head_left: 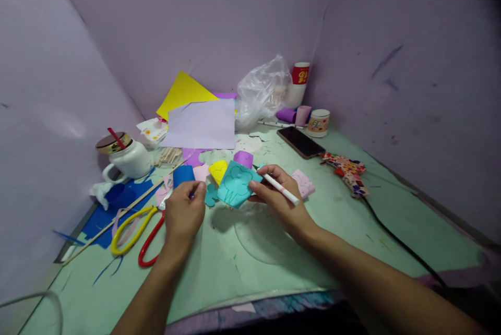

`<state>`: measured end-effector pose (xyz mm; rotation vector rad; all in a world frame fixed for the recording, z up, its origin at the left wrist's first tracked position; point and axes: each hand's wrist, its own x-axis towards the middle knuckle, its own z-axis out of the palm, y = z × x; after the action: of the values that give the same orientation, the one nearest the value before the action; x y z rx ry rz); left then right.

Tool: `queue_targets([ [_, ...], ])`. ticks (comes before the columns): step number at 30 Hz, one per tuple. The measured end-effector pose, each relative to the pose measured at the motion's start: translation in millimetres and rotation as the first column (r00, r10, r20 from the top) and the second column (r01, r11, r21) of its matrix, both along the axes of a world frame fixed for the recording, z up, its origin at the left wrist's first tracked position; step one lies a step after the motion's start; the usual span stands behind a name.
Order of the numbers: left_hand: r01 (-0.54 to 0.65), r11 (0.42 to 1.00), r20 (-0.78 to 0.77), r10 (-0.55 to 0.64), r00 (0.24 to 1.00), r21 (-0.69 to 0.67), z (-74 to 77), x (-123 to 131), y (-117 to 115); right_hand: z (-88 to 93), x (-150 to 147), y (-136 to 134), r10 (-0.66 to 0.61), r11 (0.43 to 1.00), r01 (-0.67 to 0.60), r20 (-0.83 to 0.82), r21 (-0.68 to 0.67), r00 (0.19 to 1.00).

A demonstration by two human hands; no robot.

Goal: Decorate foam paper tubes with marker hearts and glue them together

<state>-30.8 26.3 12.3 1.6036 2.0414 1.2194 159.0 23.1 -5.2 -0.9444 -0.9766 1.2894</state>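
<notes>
My right hand [282, 196] holds a teal piece of paper [234, 189] with a dark outline drawn on it, pinched at its right edge. A white marker [280, 189] also lies in that hand, along the fingers. My left hand [187, 210] is closed, its thumb and fingers pressed on a blue piece of paper [183, 174]. A teal cut-out [211, 196] sits between the hands. Behind the teal sheet are a yellow piece [219, 171] and a purple piece [244, 158]. Large scissors [146, 249] with yellow and red handles lie beside my left hand.
At the left stand a white mug [132, 160] and a long thin stick [113, 223]. Paper sheets [201, 125] and a plastic bag [260, 92] are at the back. A phone [300, 142] and a cloth-covered tool [346, 170] with a black cord lie right.
</notes>
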Motion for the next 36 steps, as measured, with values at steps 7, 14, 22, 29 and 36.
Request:
queue_targets([
  [7,0.550,0.828,0.937,-0.101,0.335,-0.107,8.2,16,-10,1.8,0,-1,0.115,0.993,-0.115,-0.041,0.001,0.992],
  [14,0.733,0.681,0.996,-0.074,0.050,0.014,1.7,25,-14,-3.2,1,0,0.159,0.980,-0.166,0.079,0.107,0.984],
  [22,0.698,0.716,0.999,-0.025,0.023,0.002,3.2,26,-14,-0.3,9,5,-0.051,0.964,-0.057,0.390,0.261,0.919],
  [29,0.681,0.729,0.996,0.001,0.092,-0.063,3.3,31,-16,19.1,22,7,-0.288,0.890,0.012,0.540,0.456,0.791],
  [36,0.628,0.770,0.982,-0.015,0.189,-0.109,2.9,35,-19,13.3,18,5,-0.284,0.829,-0.158,0.646,0.537,0.708],
])
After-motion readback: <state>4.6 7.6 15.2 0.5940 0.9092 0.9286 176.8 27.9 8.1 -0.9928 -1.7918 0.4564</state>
